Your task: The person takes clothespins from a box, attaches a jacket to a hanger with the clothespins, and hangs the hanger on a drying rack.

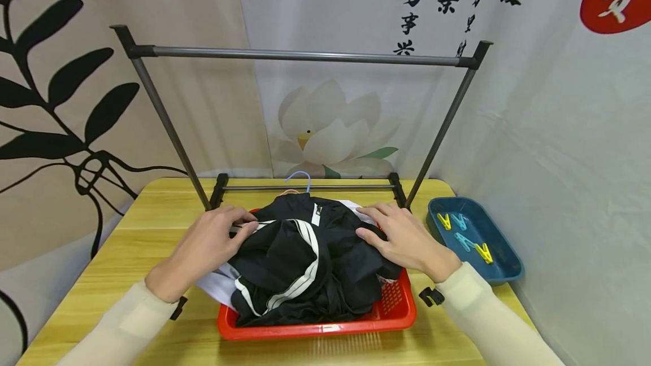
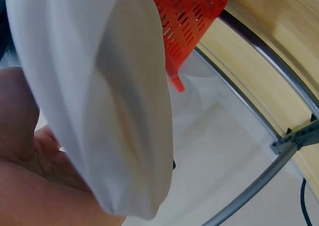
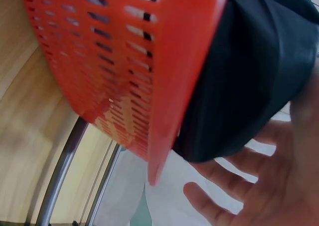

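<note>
A black garment [image 1: 351, 264] with white stripes lies bunched on top of a red plastic basket [image 1: 325, 329]. My left hand [image 1: 218, 236] is at its left side, thumb and index finger close together on the striped edge. On the right side rests my right hand [image 1: 402, 236], its fingers spread over the black cloth. In the right wrist view the fingers [image 3: 224, 178] reach loosely past the dark fabric beside the basket wall. White cloth [image 2: 124, 111] hides much of the left hand in the left wrist view. A blue hanger hook [image 1: 303, 175] sticks up behind the garment.
A grey metal rack [image 1: 305, 55] stands behind the basket on the wooden table [image 1: 132, 253]. To the right, a dark blue tray [image 1: 500, 242] holds yellow and light blue clothespins [image 1: 463, 240]. Printed curtains [image 1: 203, 100] hang around the table.
</note>
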The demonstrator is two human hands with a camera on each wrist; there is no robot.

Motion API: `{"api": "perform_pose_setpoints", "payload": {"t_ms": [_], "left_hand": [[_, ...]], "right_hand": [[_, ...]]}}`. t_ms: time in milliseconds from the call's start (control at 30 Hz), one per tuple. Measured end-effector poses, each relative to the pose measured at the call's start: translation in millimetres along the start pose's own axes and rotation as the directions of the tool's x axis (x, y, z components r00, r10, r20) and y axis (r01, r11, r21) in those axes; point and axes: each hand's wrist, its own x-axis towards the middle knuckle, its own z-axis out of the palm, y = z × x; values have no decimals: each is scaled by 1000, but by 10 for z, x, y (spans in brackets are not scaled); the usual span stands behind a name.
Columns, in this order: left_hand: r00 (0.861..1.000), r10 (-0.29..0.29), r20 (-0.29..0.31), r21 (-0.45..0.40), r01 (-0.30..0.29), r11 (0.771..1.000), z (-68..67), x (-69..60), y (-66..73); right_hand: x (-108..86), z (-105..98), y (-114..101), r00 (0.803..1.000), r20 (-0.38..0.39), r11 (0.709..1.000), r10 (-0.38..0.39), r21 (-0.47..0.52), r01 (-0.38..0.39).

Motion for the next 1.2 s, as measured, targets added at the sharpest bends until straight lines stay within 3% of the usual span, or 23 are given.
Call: {"api": "perform_pose_setpoints", "payload": {"t_ms": [367,733,967,1200], "left_hand": [[1000,12,15,-61,-11,998,74,21,1],[999,-11,-35,-28,10,1000,103,16,-9],[997,-71,8,52,70,996,94,14,-33],[998,-64,13,19,64,998,71,44,-70]], "right_hand": [[89,54,-31,995,98,995,27,90,-35],[181,121,-9,984,171,984,-51,174,20],[144,109,19,984,140,974,-106,211,75],[98,71,25,994,72,963,-87,260,65]]}}
